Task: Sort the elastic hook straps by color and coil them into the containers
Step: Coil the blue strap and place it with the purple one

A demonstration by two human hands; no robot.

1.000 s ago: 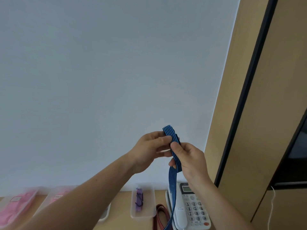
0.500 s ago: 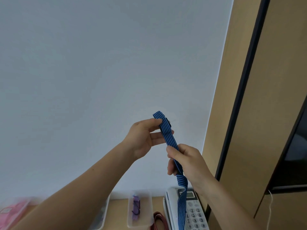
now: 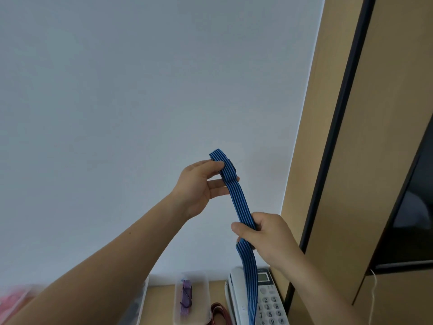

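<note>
Your left hand [image 3: 199, 186] pinches the folded upper end of the blue strap [image 3: 240, 202] between thumb and fingers. Your right hand [image 3: 264, 233] grips the same strap lower down, fingers curled round it. Between the two grips the strap is held in the air. Its long axis is near upright, slanting down and to the right. Below the right grip the free length hangs down in front of the phone [image 3: 236, 296]. Lower left of that grip, a clear container [image 3: 203, 321] holds a purple strap [image 3: 186, 299].
</note>
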